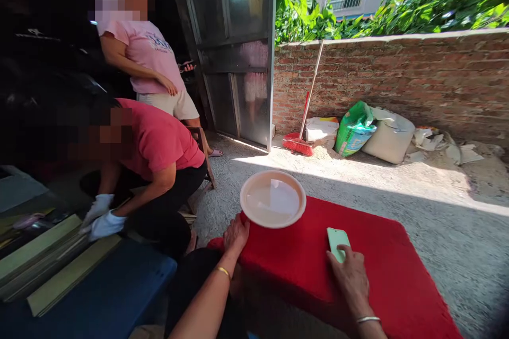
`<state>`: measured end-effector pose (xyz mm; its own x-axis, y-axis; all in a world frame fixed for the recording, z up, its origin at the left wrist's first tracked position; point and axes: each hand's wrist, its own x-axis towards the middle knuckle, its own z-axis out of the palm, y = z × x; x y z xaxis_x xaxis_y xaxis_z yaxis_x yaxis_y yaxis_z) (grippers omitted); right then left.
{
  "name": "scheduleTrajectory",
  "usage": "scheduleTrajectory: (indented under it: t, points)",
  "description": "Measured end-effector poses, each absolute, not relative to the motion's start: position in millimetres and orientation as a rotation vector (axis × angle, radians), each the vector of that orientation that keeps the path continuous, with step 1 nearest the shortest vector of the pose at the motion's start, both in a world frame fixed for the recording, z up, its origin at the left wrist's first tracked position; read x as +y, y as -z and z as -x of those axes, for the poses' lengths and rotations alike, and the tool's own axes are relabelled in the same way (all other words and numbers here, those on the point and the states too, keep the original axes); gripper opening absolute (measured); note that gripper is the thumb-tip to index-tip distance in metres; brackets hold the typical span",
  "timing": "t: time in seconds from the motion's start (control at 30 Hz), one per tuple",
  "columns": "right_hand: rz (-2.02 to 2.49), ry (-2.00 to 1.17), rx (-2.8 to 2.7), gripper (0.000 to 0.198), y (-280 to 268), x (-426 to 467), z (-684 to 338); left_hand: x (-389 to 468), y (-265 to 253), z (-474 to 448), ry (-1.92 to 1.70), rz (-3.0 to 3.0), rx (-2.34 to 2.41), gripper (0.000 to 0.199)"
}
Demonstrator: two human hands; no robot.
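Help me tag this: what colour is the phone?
The phone is pale green; best in head view.

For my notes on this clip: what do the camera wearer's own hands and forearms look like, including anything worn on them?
The left hand is gloveless, with a narrow gold-coloured bangle at the wrist. The right hand is gloveless too, with a slim silver-coloured bangle. No sleeve shows on either forearm.
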<state>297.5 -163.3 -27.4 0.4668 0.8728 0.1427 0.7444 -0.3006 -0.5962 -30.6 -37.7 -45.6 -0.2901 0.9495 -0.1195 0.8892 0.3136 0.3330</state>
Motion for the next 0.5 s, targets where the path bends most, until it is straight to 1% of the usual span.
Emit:
scheduleTrajectory:
  t: [0.07,0.1,0.2,0.27,0.3,0.37,0.43,0.5]
  points:
    - [2.008,-0.366,-1.485,0.027,31.5,-163.0,-236.4,-38.7,44.6,30.5,-0.284,-1.665,2.292,0.05]
    - [1.912,-0.447,-1.615,0.022,32.5,-165.5,-209.3,-39.3,44.2,30.5,-0.28,-1.67,2.293,0.05]
    - [1.577,-0.779,-1.963,0.027,28.3,-177.5,-165.6,-40.1,43.5,30.4,-0.271,-1.677,2.296,0.052]
    - [1.485,-0.898,-1.95,0.024,21.0,-182.1,-177.9,-39.9,43.6,30.1,-0.266,-1.672,2.296,0.051]
    - [1.501,-0.89,-1.862,0.023,17.2,-182.4,-196.6,-39.6,43.9,29.8,-0.266,-1.67,2.296,0.05]
    - [1.606,-0.769,-1.606,0.031,12.1,-180.5,-253.5,-38.9,45.0,29.2,-0.27,-1.669,2.297,0.049]
    - [1.789,-0.534,-1.328,0.043,12.6,-178.9,-324.7,-38.4,46.4,28.6,-0.281,-1.671,2.297,0.049]
    - [2.049,-0.333,-1.073,0.047,18.8,-180.6,-393.8,-38.2,47.7,28.2,-0.294,-1.673,2.296,0.049]
